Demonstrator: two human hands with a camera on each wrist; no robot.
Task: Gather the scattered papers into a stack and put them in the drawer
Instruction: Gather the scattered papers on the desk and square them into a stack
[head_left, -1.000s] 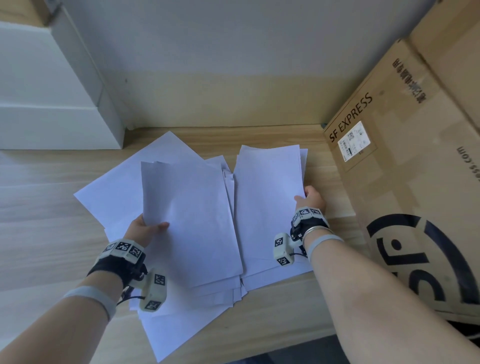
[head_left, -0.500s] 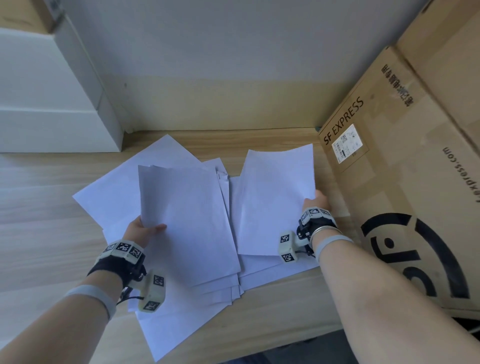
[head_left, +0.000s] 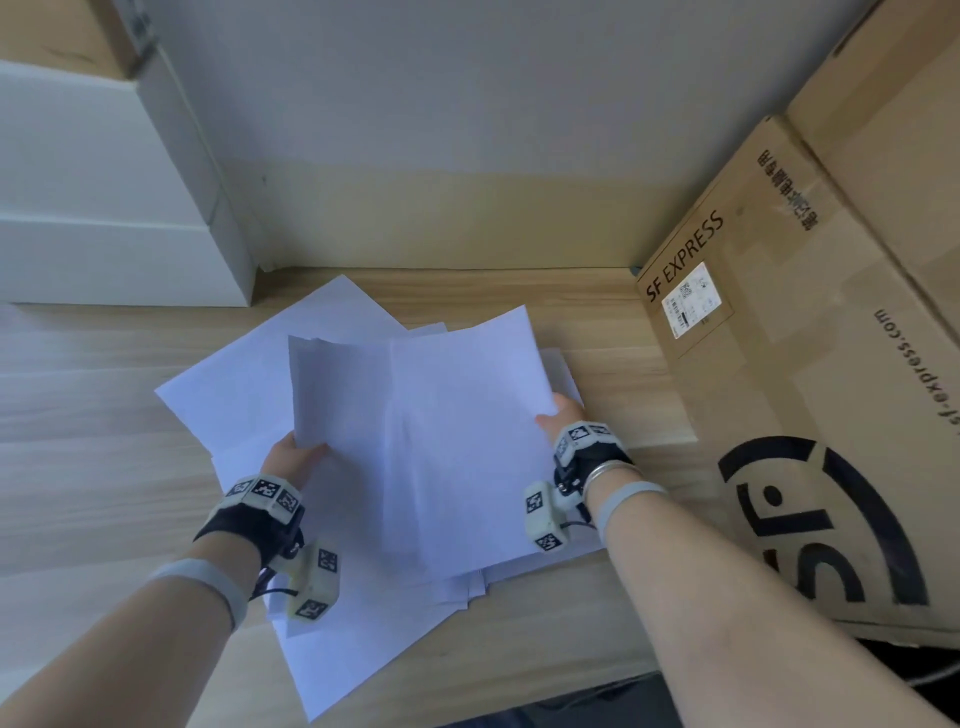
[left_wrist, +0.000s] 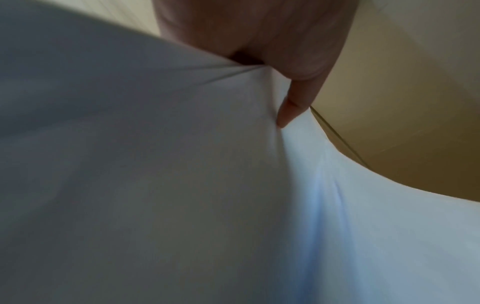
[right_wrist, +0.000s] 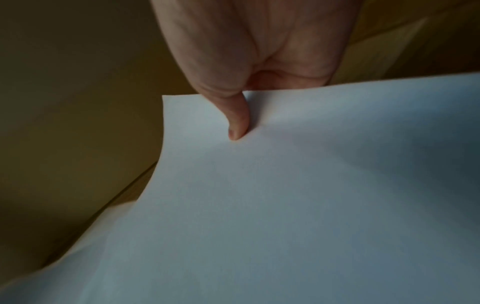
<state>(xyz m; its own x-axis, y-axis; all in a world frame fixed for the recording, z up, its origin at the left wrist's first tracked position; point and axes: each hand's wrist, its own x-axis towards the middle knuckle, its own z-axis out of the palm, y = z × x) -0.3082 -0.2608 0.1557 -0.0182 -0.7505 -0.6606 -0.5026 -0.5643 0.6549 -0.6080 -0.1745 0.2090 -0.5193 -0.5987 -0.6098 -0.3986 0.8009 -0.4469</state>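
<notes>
While pinched: papers (head_left: 426, 441) between hands (head_left: 298, 457).

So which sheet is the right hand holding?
Start at the big cardboard box on the right. Just left of it, the right hand pinches a sheet. It is the raised one, overlapping the left hand's sheet.

A light wooden tabletop (head_left: 93, 467) runs back to a pale wall. White papers (head_left: 234, 395) lie spread and overlapping on its middle, a large cardboard box (head_left: 831, 415) sits at the right, and white boxes (head_left: 104, 249) stand at the back left.
</notes>
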